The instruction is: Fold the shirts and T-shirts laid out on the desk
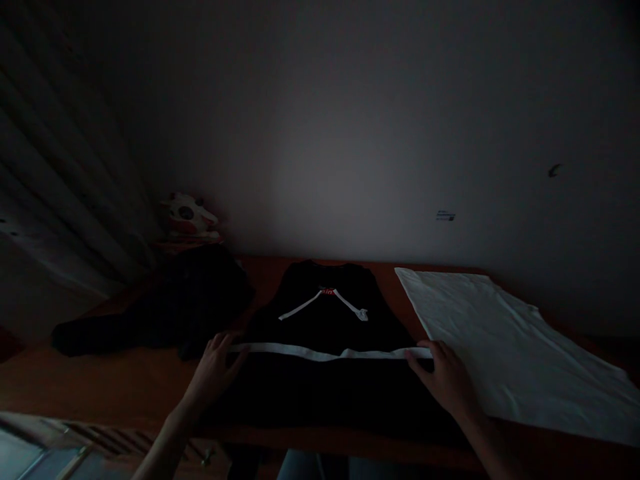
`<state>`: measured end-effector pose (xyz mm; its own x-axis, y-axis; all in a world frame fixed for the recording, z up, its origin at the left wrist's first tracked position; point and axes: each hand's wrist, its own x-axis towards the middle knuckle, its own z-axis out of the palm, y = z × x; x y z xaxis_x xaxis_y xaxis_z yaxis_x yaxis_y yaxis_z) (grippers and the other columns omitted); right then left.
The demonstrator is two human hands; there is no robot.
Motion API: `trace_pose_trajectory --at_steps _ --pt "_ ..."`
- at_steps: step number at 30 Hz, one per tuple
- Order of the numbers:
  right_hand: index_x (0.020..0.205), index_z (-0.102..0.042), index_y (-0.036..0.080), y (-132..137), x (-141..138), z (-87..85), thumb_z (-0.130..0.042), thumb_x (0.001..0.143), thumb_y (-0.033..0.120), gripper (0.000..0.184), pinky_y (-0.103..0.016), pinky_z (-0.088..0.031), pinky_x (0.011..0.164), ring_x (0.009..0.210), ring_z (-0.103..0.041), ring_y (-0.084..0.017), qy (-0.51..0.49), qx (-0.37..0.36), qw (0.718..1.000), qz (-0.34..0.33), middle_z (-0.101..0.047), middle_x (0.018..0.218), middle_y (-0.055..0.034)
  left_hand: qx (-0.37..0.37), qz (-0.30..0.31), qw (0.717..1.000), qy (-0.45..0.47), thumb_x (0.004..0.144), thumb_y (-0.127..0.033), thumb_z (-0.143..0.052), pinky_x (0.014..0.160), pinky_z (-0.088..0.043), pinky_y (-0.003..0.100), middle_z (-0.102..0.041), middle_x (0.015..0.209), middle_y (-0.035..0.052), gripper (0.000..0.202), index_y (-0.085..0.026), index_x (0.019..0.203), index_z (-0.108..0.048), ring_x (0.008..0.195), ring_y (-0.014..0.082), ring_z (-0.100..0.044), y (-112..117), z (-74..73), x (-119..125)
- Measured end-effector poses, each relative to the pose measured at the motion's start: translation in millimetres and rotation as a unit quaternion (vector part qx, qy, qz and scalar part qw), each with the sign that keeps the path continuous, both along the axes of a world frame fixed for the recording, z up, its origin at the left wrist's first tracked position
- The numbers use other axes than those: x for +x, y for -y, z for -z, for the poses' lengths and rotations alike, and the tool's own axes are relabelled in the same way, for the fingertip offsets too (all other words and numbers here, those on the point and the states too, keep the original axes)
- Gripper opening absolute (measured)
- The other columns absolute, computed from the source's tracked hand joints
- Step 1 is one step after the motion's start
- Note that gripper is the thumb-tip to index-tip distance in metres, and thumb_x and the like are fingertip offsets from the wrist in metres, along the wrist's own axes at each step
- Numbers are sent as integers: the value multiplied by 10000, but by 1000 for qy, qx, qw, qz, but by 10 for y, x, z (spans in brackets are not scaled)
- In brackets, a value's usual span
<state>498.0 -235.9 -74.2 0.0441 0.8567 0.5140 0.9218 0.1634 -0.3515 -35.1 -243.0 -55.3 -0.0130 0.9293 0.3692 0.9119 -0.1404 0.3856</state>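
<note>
A black garment (325, 333) with white drawstrings and a white stripe across it lies flat on the wooden table (125, 387) in front of me. My left hand (214, 370) rests on the garment's left edge at the stripe, fingers stretched out. At the right end of the stripe, my right hand (445, 377) lies on the garment with its fingers flat. The scene is very dark.
A white cloth (505, 347) is spread on the table to the right. A dark heap of clothing (165, 313) lies to the left. A small plush toy (187, 217) sits by the wall, with a curtain (55, 200) at far left.
</note>
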Motion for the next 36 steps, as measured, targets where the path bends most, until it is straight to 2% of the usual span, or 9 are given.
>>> trace_pose_trajectory --at_steps 5,11,16,19,23,27,29,32,36 --pt "935 -628 226 30 -50 -34 -519 834 718 514 -469 -535 833 891 -712 -338 -43 -32 998 32 -748 950 -141 -45 -134 990 -24 879 -561 -490 966 -488 518 -655 1158 130 464 -216 1118 -688 1109 349 -619 23 -113 92" --pt "1027 -636 264 76 32 -119 -504 809 517 359 -421 -552 885 963 -730 -287 -158 -68 984 -35 -774 1021 -73 -47 -117 990 -70 924 -392 -386 907 -498 411 -687 1039 112 396 -219 1106 -693 1008 301 -664 146 -200 95" --pt "1041 -644 246 101 66 -116 -550 766 491 380 -430 -536 954 1038 -703 -286 -241 -37 969 -42 -754 1077 -89 -76 -173 978 -86 904 -475 -367 850 -511 437 -683 987 163 486 -155 1087 -685 929 341 -694 140 -199 123" --pt "1072 -651 238 109 45 -144 -594 778 555 436 -440 -525 986 1074 -691 -288 -294 -16 955 -30 -746 1118 -102 -70 -144 987 -15 840 -509 -398 841 -529 442 -688 1004 161 462 -174 961 -693 918 336 -697 102 -187 50" --pt "1137 -660 226 145 72 -255 -681 736 636 575 -444 -510 1028 1101 -685 -294 -365 -17 931 -15 -743 1155 -109 -40 -50 986 156 763 -572 -503 824 -557 354 -710 908 67 395 -226 885 -651 895 268 -694 130 -215 -138" --pt "1136 -721 209 199 183 -417 -756 693 642 620 -416 -569 934 1080 -704 -316 -416 -145 897 -38 -770 1088 -114 -118 7 954 275 671 -642 -677 736 -564 318 -724 870 30 511 -233 976 -643 841 239 -689 178 -255 -314" --pt "1039 -767 210 207 235 -495 -771 695 627 541 -406 -576 907 1047 -717 -318 -410 -250 874 -75 -784 1026 -106 -174 11 945 276 607 -650 -740 673 -544 299 -713 818 17 552 -226 952 -666 783 228 -672 158 -275 -374" --pt "868 -795 221 181 286 -607 -767 695 630 444 -390 -589 828 921 -735 -299 -370 -365 844 -131 -786 901 -79 -250 31 943 215 623 -663 -708 577 -460 256 -629 640 -15 466 -206 695 -663 638 181 -589 71 -361 -426" --pt "713 -772 223 46 357 -798 -771 671 640 420 -292 -535 541 585 -649 -199 -290 -401 856 -147 -689 615 -31 -329 82 927 163 663 -626 -684 508 -362 216 -568 542 -45 425 -204 615 -666 546 133 -492 -128 -686 -445"
